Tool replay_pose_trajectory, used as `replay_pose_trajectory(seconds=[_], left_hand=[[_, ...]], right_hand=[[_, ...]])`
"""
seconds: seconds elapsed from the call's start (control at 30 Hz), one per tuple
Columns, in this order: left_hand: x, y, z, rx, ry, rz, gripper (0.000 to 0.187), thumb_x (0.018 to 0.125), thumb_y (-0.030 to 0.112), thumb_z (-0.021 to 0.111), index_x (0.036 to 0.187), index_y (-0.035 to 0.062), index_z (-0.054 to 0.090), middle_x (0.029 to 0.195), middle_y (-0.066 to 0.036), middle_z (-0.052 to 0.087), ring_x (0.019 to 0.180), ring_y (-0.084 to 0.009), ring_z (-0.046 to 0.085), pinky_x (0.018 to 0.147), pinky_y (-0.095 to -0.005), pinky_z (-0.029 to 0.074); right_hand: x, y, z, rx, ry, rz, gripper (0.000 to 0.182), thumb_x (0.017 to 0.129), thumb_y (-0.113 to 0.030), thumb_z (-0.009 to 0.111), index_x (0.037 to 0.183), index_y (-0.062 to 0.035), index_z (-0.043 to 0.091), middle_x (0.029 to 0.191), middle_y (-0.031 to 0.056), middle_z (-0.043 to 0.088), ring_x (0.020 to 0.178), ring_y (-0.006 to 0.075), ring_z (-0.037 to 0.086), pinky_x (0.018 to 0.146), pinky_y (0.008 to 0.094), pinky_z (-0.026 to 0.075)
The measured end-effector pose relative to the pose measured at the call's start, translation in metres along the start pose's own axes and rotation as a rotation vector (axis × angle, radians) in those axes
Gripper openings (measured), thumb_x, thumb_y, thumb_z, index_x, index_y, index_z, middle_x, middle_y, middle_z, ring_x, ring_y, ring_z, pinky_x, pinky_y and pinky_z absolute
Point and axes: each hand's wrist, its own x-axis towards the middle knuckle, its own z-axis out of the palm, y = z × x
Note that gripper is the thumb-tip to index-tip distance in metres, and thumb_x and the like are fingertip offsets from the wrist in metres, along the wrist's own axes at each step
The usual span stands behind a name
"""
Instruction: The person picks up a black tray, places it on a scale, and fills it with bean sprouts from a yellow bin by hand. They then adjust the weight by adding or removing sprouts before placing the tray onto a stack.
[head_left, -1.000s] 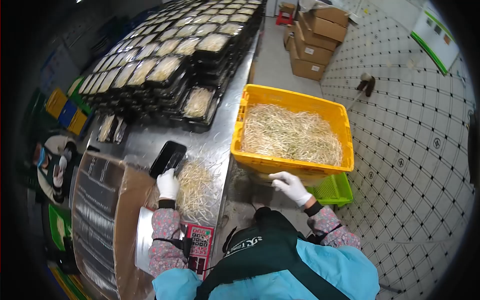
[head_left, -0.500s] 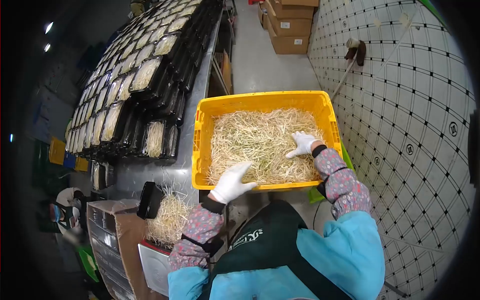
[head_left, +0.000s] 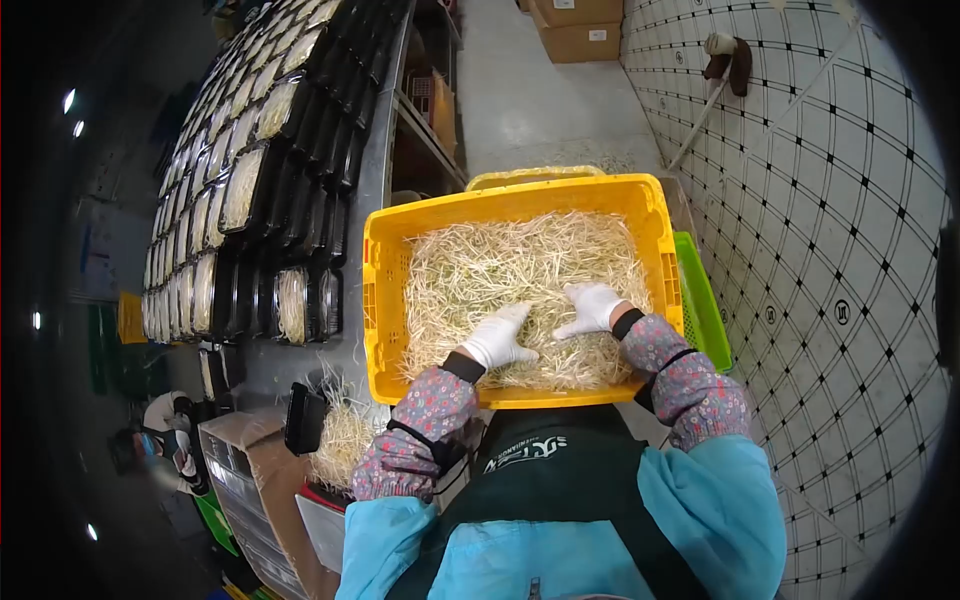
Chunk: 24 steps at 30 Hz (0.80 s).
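A yellow plastic crate [head_left: 383, 300] stands in front of me, filled with pale bean sprouts [head_left: 520, 250]. My left hand [head_left: 500, 338], in a white glove, rests on the sprouts near the crate's front side. Its thumb is apart from the fingers, which point to the upper right. To its right, my gloved right hand [head_left: 590, 308] also touches the sprouts, with thumb and fingers apart. The fingertips of both hands are partly sunk among the sprouts, and a shallow hollow shows between them. I see no sprouts gripped in either hand.
Stacks of black trays with wrapped sprouts [head_left: 240, 190] fill the metal table at left. A loose sprout heap [head_left: 345, 440] lies beside a black tray [head_left: 304, 420] and a cardboard box [head_left: 265, 480]. A green crate [head_left: 705, 310] sits at right; another person [head_left: 175, 430] is far left.
Both hands have moved inward, the left one off the crate's front-left area and onto the sprouts, the right one leftward. My view has shifted, showing a second yellow rim behind the crate.
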Motion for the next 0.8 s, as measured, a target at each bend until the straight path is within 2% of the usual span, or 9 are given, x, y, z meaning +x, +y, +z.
replay_pose_trajectory(seconds=[0.2, 0.37, 0.4, 0.5, 0.57, 0.63, 0.67, 0.77, 0.8], left_hand=[[0.031, -0.011, 0.006, 0.130, -0.051, 0.001, 0.124, 0.057, 0.050, 0.090, 0.151, -0.0027, 0.027, 0.151, -0.029, 0.038, 0.142, -0.0478, 0.030, 0.118, -0.0473, 0.027], [0.062, -0.007, 0.006, 0.211, -0.211, 0.134, 0.138, 0.050, 0.061, 0.089, 0.154, 0.0012, 0.021, 0.155, -0.029, 0.030, 0.146, -0.0498, 0.018, 0.119, -0.0564, 0.019], [0.064, -0.011, 0.016, 0.253, -0.178, 0.188, 0.132, 0.049, 0.069, 0.085, 0.148, -0.0015, 0.036, 0.139, -0.033, 0.048, 0.136, -0.0475, 0.040, 0.115, -0.0509, 0.030], [0.073, -0.015, 0.029, 0.063, -0.427, 0.023, 0.110, 0.052, 0.068, 0.084, 0.130, -0.0031, 0.055, 0.111, -0.031, 0.066, 0.110, -0.0425, 0.063, 0.101, -0.0449, 0.046], [0.065, -0.003, 0.034, 0.060, -0.356, -0.046, 0.098, 0.053, 0.064, 0.084, 0.120, -0.0029, 0.060, 0.100, -0.027, 0.069, 0.099, -0.0409, 0.067, 0.093, -0.0436, 0.050], [0.063, 0.013, 0.032, 0.054, -0.292, -0.111, 0.086, 0.055, 0.060, 0.083, 0.111, -0.0028, 0.064, 0.090, -0.024, 0.071, 0.088, -0.0393, 0.070, 0.085, -0.0422, 0.054], [0.064, 0.021, 0.029, 0.035, -0.285, -0.132, 0.079, 0.057, 0.056, 0.082, 0.109, -0.0019, 0.065, 0.092, -0.025, 0.071, 0.090, -0.0390, 0.069, 0.083, -0.0428, 0.054], [0.068, 0.031, 0.015, -0.028, -0.251, -0.168, 0.067, 0.061, 0.049, 0.080, 0.107, 0.0019, 0.067, 0.094, -0.024, 0.071, 0.092, -0.0377, 0.069, 0.081, -0.0428, 0.055], [0.069, 0.031, 0.011, -0.072, -0.231, -0.150, 0.064, 0.062, 0.047, 0.079, 0.108, 0.0041, 0.067, 0.094, -0.022, 0.071, 0.092, -0.0372, 0.069, 0.081, -0.0428, 0.055]], right_hand=[[-0.012, -0.011, -0.005, 0.062, -0.072, 0.074, 0.092, 0.066, -0.076, 0.070, 0.116, 0.0019, 0.066, 0.102, 0.0249, 0.070, 0.099, 0.0393, 0.068, 0.087, 0.0444, 0.053], [-0.033, -0.001, 0.014, -0.022, 0.107, -0.110, 0.089, 0.065, -0.079, 0.070, 0.106, 0.0000, 0.068, 0.084, 0.0222, 0.070, 0.080, 0.0396, 0.068, 0.074, 0.0450, 0.054], [-0.042, 0.000, 0.018, 0.012, 0.250, -0.172, 0.087, 0.064, -0.077, 0.072, 0.105, -0.0009, 0.067, 0.086, 0.0203, 0.069, 0.082, 0.0390, 0.068, 0.075, 0.0439, 0.054], [-0.039, 0.009, 0.012, 0.042, 0.144, -0.237, 0.087, 0.062, -0.074, 0.076, 0.110, -0.0011, 0.066, 0.097, 0.0208, 0.069, 0.091, 0.0382, 0.067, 0.080, 0.0430, 0.053], [-0.033, 0.013, -0.006, 0.150, 0.003, -0.189, 0.089, 0.060, -0.070, 0.080, 0.116, -0.0017, 0.066, 0.109, 0.0204, 0.068, 0.106, 0.0364, 0.063, 0.093, 0.0433, 0.048], [-0.024, 0.034, 0.004, 0.117, 0.233, -0.383, 0.091, 0.059, -0.068, 0.081, 0.121, -0.0028, 0.065, 0.115, 0.0201, 0.067, 0.115, 0.0351, 0.059, 0.105, 0.0434, 0.041], [-0.019, 0.041, 0.009, 0.109, 0.151, -0.331, 0.091, 0.057, -0.066, 0.083, 0.124, -0.0070, 0.065, 0.121, 0.0171, 0.067, 0.121, 0.0328, 0.056, 0.111, 0.0428, 0.035], [-0.008, 0.038, 0.000, 0.133, -0.228, -0.124, 0.092, 0.056, -0.065, 0.084, 0.128, -0.0118, 0.064, 0.120, 0.0147, 0.068, 0.123, 0.0305, 0.056, 0.112, 0.0426, 0.033], [-0.004, 0.051, 0.020, 0.082, -0.053, -0.224, 0.088, 0.057, -0.064, 0.084, 0.127, -0.0152, 0.065, 0.115, 0.0129, 0.070, 0.117, 0.0306, 0.061, 0.107, 0.0408, 0.040]])
